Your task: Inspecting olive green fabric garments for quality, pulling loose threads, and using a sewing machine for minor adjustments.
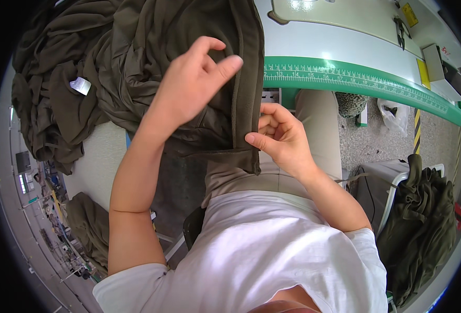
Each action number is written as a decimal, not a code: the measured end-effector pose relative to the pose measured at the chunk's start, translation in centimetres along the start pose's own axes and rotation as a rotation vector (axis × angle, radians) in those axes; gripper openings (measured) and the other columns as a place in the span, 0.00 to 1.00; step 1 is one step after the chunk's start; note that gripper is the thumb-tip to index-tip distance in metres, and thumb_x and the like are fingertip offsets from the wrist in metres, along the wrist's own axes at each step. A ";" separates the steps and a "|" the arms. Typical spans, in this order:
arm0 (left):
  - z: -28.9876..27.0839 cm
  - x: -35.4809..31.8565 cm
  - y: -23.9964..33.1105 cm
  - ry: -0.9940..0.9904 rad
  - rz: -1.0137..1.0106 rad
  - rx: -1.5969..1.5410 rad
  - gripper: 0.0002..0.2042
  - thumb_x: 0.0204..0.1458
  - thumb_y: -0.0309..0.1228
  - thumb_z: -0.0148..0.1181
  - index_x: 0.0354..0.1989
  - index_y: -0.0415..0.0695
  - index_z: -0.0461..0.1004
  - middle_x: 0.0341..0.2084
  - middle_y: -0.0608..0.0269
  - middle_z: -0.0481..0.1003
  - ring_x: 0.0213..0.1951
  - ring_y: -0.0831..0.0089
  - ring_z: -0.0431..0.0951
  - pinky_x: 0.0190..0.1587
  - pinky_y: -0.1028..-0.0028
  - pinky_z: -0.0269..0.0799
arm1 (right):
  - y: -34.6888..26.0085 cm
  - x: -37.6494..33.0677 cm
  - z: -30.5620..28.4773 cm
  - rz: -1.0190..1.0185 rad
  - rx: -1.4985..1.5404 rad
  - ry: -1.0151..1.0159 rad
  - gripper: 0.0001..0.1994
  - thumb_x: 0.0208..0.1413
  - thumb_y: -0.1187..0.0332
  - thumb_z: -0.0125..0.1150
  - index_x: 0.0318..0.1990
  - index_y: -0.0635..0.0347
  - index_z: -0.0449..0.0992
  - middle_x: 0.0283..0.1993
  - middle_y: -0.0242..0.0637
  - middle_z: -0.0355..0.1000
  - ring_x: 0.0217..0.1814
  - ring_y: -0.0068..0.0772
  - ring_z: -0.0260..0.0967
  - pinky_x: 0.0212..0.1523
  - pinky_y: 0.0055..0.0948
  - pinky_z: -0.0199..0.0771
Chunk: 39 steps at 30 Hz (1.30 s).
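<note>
The olive-green garment [189,57] hangs from the desk [314,44] edge down over the person's lap, its ribbed band [242,88] running vertically between the two hands. The right hand [280,136] pinches the band's lower edge between thumb and curled fingers — a narrow grip, closed on the fabric. The left hand [191,83] is raised in front of the garment with thumb and forefinger apart and bent toward each other; its grip is open and holds nothing, though the fingertips sit just beside the band.

To the left, more of the same olive cloth lies bunched in a heap [48,104], with a small white label [80,85] showing on it. The heap and the draped garment cover most of the desk's left part. A green ruler strip [355,79] runs along the desk's front edge, to the right of the band. Farther back on the desk sit dark scissors [400,31] and a yellow tag [410,14].

Down on the right, another pile of olive garments [421,219] spills over a grey bin [379,180], well apart from the hands. A clear plastic bag [395,116] lies on the speckled floor [361,146] under the desk. The person's white shirt [262,250] fills the lower middle — it hides the lap's near part.
</note>
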<state>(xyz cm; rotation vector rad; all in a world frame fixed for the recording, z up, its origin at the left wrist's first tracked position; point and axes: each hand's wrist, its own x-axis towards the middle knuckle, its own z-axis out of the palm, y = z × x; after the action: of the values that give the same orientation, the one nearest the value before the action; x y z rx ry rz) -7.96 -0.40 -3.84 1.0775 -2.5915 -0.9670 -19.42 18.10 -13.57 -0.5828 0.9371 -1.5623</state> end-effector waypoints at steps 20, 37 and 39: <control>5.3 -2.9 0.8 0.000 -0.022 -0.662 0.23 0.62 0.22 0.56 0.63 0.43 0.56 0.33 0.67 0.70 0.31 0.85 0.70 0.36 0.82 0.67 | -1.6 1.0 0.2 0.123 0.250 0.059 0.07 0.69 0.67 0.56 0.43 0.61 0.74 0.36 0.30 0.77 0.35 0.19 0.75 0.35 0.23 0.79; 4.6 -5.5 1.3 -0.049 0.033 -0.855 0.25 0.59 0.18 0.55 0.62 0.40 0.52 0.34 0.63 0.70 0.33 0.83 0.74 0.36 0.81 0.71 | -4.9 3.2 1.2 0.034 0.115 0.181 0.09 0.67 0.66 0.58 0.45 0.63 0.74 0.37 0.30 0.74 0.37 0.17 0.73 0.34 0.22 0.80; 4.7 -5.8 1.4 -0.068 0.044 -0.867 0.26 0.58 0.18 0.55 0.63 0.41 0.51 0.35 0.63 0.70 0.34 0.82 0.74 0.37 0.81 0.71 | -4.9 3.9 0.8 0.018 0.129 0.208 0.08 0.66 0.67 0.59 0.45 0.63 0.74 0.38 0.30 0.74 0.36 0.17 0.73 0.34 0.21 0.80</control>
<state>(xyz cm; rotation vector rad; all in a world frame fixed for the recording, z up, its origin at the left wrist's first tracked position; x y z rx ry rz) -6.38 6.67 -6.10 0.7298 -1.8452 -1.8632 -22.43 14.22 -9.58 -0.3242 0.9842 -1.6762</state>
